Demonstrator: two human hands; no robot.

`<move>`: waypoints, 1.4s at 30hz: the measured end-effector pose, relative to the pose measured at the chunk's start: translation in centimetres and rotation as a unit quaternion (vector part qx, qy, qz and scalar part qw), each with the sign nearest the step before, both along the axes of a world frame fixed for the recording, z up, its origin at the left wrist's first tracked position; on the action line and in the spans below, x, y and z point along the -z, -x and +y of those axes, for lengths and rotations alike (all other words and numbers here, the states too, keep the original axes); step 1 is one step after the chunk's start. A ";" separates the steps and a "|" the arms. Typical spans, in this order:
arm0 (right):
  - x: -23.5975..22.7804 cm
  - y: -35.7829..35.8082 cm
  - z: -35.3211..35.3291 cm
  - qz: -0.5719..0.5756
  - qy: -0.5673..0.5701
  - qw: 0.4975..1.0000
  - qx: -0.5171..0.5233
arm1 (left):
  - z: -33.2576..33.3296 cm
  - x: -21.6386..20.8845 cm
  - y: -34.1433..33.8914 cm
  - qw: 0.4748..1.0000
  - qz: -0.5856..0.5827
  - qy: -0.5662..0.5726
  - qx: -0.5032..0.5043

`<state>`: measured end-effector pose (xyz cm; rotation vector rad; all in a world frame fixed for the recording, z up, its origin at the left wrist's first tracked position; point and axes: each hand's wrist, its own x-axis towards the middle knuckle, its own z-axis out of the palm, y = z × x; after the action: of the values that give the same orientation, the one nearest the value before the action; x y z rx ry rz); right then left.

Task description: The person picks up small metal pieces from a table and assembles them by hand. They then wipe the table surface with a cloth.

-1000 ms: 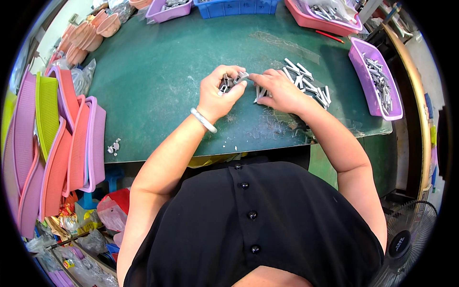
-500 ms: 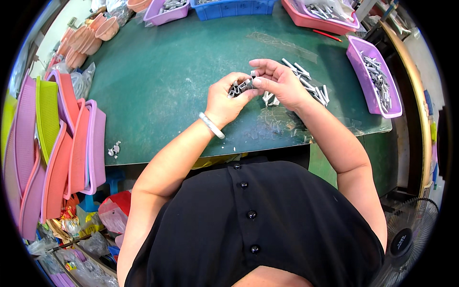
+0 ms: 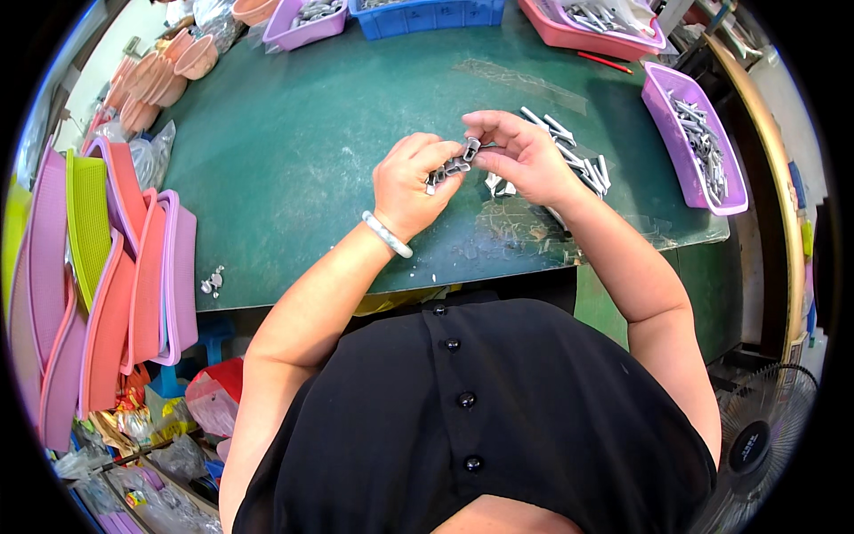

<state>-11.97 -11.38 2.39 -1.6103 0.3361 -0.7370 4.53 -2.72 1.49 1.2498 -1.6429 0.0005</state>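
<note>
My left hand (image 3: 414, 182), with a pale bangle (image 3: 387, 234) on its wrist, is closed round several small grey metal channel pieces (image 3: 451, 169), their hollow ends facing out. Beside it, my right hand (image 3: 525, 160) pinches one similar metal piece (image 3: 471, 148) between thumb and fingers, at the upper end of that bunch. Whether this piece touches the others I cannot tell. Just beyond and right of my right hand, more grey metal pieces (image 3: 587, 169) lie loose on the green tabletop (image 3: 294, 151). A few shorter bits (image 3: 498, 185) sit between my wrists.
A purple basket (image 3: 654, 98) of metal pieces stands at the right. Along the far edge are a red basket (image 3: 569, 43), a blue bin (image 3: 427, 21) and a purple one (image 3: 302, 37). Stacked baskets (image 3: 182, 276) rise at the left. A fan (image 3: 756, 445) stands lower right.
My right hand now holds a metal piece turned with its hollow end showing at the top of the bunch. My left hand has shifted slightly left and rotated.
</note>
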 end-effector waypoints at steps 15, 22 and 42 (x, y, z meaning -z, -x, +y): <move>-0.1 0.2 0.0 0.046 0.092 0.994 0.033 | 0.8 -0.4 0.3 0.917 0.312 -0.217 0.121; -2.0 -0.2 1.8 0.066 0.036 0.997 0.025 | 0.7 -0.2 -0.5 0.614 0.642 -0.401 0.224; -2.6 -1.6 3.2 0.133 0.031 0.991 0.001 | 2.6 0.1 -0.9 0.498 0.703 -0.427 0.274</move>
<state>-10.33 -8.23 4.95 -1.7715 0.5123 -0.5376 5.40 -0.10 1.41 0.6990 -0.2935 -1.9173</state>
